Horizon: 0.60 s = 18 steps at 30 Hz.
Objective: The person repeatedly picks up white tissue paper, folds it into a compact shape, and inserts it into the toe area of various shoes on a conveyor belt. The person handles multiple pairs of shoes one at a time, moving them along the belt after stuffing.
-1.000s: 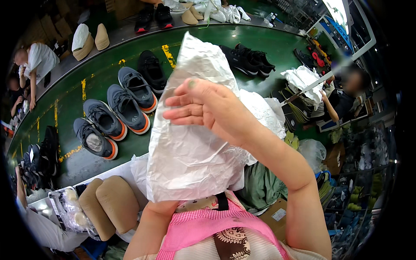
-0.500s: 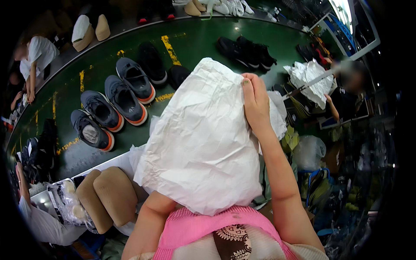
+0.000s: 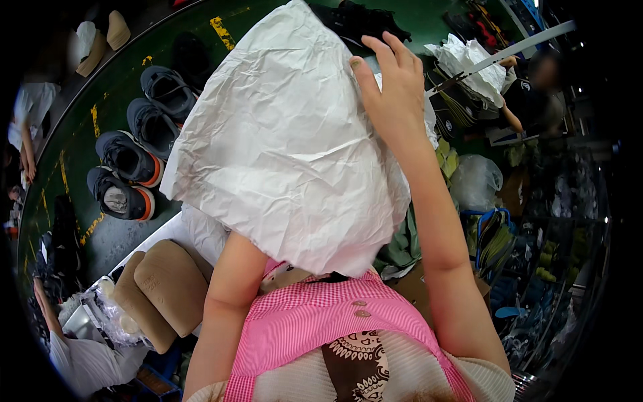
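Observation:
A large crumpled sheet of white paper (image 3: 281,141) spreads in front of my chest and fills the middle of the view. Along its upper right edge is my right hand (image 3: 394,90), fingers apart, thumb close to the paper, gripping nothing. My left forearm (image 3: 234,271) runs up underneath the sheet. The paper covers my left hand, so its fingers and anything in them are hidden. To the left of the sheet stand several grey sneakers with orange soles (image 3: 127,159), one of them with crumpled paper inside.
The green work surface (image 3: 110,244) carries black shoes (image 3: 362,23) at the back. Beige foot-shaped forms (image 3: 171,288) lie at lower left, beside clear plastic packaging (image 3: 114,311). At right, a person's hand (image 3: 512,119) is by another white sheet (image 3: 472,67). A clear plastic bag (image 3: 477,181) sits nearer.
The paper has moved up and left in view and looks larger. My right hand has let go of its edge and spread its fingers. The view has shifted.

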{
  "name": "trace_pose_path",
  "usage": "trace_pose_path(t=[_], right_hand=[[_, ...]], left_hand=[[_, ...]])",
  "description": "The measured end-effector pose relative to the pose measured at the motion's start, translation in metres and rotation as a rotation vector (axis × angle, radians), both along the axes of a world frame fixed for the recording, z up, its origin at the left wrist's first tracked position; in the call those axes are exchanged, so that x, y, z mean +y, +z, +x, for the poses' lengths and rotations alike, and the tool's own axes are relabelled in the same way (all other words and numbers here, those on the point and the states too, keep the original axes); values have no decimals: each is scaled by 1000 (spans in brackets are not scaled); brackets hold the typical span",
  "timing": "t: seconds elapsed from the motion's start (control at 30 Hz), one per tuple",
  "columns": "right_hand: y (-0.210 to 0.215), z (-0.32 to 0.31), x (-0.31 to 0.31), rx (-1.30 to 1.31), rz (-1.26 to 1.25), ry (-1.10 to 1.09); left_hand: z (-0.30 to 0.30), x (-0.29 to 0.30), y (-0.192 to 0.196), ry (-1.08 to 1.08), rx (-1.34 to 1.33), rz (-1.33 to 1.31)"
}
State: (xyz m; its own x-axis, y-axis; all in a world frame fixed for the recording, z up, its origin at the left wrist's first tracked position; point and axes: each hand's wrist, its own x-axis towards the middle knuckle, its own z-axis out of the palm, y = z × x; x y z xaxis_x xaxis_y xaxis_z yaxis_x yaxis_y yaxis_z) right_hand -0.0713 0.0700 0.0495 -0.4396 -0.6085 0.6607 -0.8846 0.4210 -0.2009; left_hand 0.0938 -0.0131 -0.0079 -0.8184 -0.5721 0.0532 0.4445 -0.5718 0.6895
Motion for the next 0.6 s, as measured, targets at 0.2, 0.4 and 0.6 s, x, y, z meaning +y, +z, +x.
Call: trace_pose_path(t=[0.2, 0.4, 0.6], right_hand=[[-7, 38, -2, -668, -105, 356], [-20, 42, 7, -863, -46, 393], [-26, 39, 19, -534, -181, 285]], left_hand=[[-13, -7, 0, 32, 50, 48], [-13, -12, 3, 37, 78, 68], [-13, -14, 1, 35, 82, 50]])
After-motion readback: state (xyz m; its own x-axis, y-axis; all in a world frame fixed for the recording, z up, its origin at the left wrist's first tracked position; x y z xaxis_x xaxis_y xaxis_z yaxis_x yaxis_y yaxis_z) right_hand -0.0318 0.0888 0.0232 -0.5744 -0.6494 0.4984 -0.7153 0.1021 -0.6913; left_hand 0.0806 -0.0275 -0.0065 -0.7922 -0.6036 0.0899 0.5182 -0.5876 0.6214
